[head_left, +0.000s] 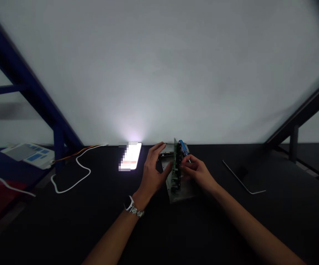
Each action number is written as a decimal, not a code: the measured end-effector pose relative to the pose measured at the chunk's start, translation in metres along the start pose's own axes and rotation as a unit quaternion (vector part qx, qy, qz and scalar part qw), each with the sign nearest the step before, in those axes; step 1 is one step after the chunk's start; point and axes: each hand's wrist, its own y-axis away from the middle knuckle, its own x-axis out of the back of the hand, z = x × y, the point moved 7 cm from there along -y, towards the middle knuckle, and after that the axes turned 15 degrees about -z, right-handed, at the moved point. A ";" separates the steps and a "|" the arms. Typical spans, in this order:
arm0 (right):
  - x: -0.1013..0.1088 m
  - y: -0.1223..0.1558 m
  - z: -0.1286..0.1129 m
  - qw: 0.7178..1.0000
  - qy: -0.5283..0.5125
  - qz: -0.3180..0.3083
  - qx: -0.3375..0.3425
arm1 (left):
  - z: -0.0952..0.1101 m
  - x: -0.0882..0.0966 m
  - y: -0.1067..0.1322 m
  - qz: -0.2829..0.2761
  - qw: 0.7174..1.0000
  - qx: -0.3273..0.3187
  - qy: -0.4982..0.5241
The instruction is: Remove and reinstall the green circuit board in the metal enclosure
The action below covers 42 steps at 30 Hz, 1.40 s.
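Observation:
A green circuit board (174,173) with dark components on its right side stands on edge in front of me. My left hand (154,171) is at its left, fingers stretched out and apart, the thumb tip against the board's face. From the right, my right hand (199,171) has its fingers pinched at the board's dark side; the exact contact is partly hidden. Beneath the board lies a grey metal plate (176,198). Behind the right fingers, a tool with a blue handle (184,146) leans or lies, mostly covered.
A lit phone (131,156) is near the wall, left of my hands. Further left are a white cable (89,170) and a white-and-blue flat panel (35,155) with coloured wires. A bent metal rod (238,178) lies to the right on the black table (159,235).

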 end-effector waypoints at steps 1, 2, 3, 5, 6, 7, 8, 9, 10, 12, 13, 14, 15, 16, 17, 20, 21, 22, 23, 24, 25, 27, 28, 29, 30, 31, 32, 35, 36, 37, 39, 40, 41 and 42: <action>-0.003 0.000 0.000 1.000 -0.012 -0.005 0.002 | -0.001 -0.005 0.001 -0.004 1.000 0.011 0.012; -0.006 0.000 -0.001 1.000 -0.021 -0.010 0.004 | -0.003 -0.011 0.002 -0.009 1.000 0.021 0.021; -0.008 0.001 -0.002 1.000 -0.027 -0.014 0.005 | -0.003 -0.016 0.003 -0.015 0.999 0.029 0.028; -0.011 0.004 -0.006 0.999 -0.037 -0.019 0.004 | -0.003 -0.023 0.004 -0.029 0.998 0.042 0.036; -0.012 0.005 -0.008 0.999 -0.040 -0.018 0.003 | -0.003 -0.025 0.004 -0.035 0.998 0.047 0.040; -0.012 0.007 -0.010 0.999 -0.044 -0.017 0.001 | -0.003 -0.025 0.005 -0.038 0.997 0.049 0.046; -0.011 0.009 -0.012 0.999 -0.048 -0.016 -0.002 | -0.003 -0.024 0.005 -0.039 0.996 0.052 0.054; -0.011 0.009 -0.013 0.999 -0.050 -0.017 -0.007 | -0.004 -0.022 0.004 -0.037 0.996 0.055 0.064; -0.009 0.010 -0.013 0.998 -0.051 -0.018 -0.012 | -0.006 -0.020 0.004 -0.035 0.994 0.062 0.078; -0.005 0.009 -0.013 0.998 -0.046 -0.023 -0.022 | -0.012 -0.016 0.004 -0.037 0.989 0.090 0.114; -0.001 0.008 -0.012 0.998 -0.042 -0.025 -0.026 | -0.017 -0.014 0.003 -0.040 0.984 0.110 0.136; 0.003 0.007 -0.012 0.999 -0.034 -0.022 -0.028 | -0.021 -0.013 0.003 -0.043 0.977 0.130 0.162; 0.008 0.006 -0.011 0.999 -0.024 -0.015 -0.031 | -0.026 -0.012 0.004 -0.045 0.970 0.147 0.190; 0.014 0.006 -0.010 0.999 -0.012 -0.003 -0.035 | -0.030 -0.012 0.004 -0.050 0.961 0.160 0.220; 0.020 0.005 -0.010 0.999 0.005 0.014 -0.038 | -0.033 -0.013 0.003 -0.056 0.951 0.172 0.251; 0.034 0.007 -0.014 0.997 0.047 0.062 -0.027 | -0.040 -0.015 0.004 -0.082 0.922 0.206 0.318; 0.036 0.007 -0.016 0.996 0.054 0.072 -0.019 | -0.042 -0.016 0.005 -0.087 0.915 0.221 0.326; 0.037 0.008 -0.018 0.995 0.059 0.078 -0.010 | -0.044 -0.016 0.006 -0.090 0.910 0.236 0.328; 0.037 0.008 -0.020 0.994 0.065 0.084 -0.002 | -0.045 -0.017 0.007 -0.093 0.907 0.250 0.326; 0.037 0.008 -0.021 0.993 0.072 0.091 0.005 | -0.046 -0.019 0.008 -0.098 0.905 0.259 0.323; 0.037 0.008 -0.022 0.992 0.079 0.101 0.011 | -0.047 -0.020 0.009 -0.104 0.904 0.264 0.320; 0.037 0.009 -0.023 0.988 0.091 0.120 0.025 | -0.046 -0.025 0.010 -0.122 0.903 0.262 0.319; 0.036 0.009 -0.025 0.986 0.096 0.129 0.035 | -0.045 -0.027 0.010 -0.130 0.902 0.258 0.322; 0.035 0.009 -0.026 0.984 0.102 0.137 0.045 | -0.044 -0.030 0.011 -0.138 0.900 0.255 0.326; 0.034 0.010 -0.028 0.982 0.110 0.145 0.055 | -0.043 -0.032 0.012 -0.146 0.898 0.251 0.331; 0.033 0.010 -0.031 0.979 0.118 0.153 0.065 | -0.041 -0.035 0.012 -0.155 0.895 0.248 0.337; 0.031 0.011 -0.033 0.976 0.127 0.162 0.072 | -0.040 -0.037 0.012 -0.163 0.892 0.245 0.345; 0.027 0.014 -0.038 0.967 0.151 0.184 0.086 | -0.031 -0.044 0.011 -0.185 0.880 0.230 0.372; 0.026 0.014 -0.040 0.966 0.155 0.185 0.092 | -0.028 -0.046 0.010 -0.190 0.876 0.223 0.383; 0.024 0.015 -0.041 0.966 0.157 0.182 0.096 | -0.026 -0.047 0.009 -0.192 0.874 0.215 0.391; 0.019 0.015 -0.042 0.968 0.155 0.166 0.105 | -0.021 -0.048 0.007 -0.189 0.877 0.200 0.394; 0.016 0.014 -0.042 0.970 0.152 0.156 0.109 | -0.020 -0.047 0.006 -0.184 0.881 0.195 0.390; 0.013 0.014 -0.042 0.971 0.149 0.147 0.113 | -0.018 -0.046 0.006 -0.178 0.886 0.190 0.384; 0.009 0.014 -0.041 0.973 0.147 0.135 0.114 | -0.017 -0.045 0.005 -0.176 0.889 0.187 0.379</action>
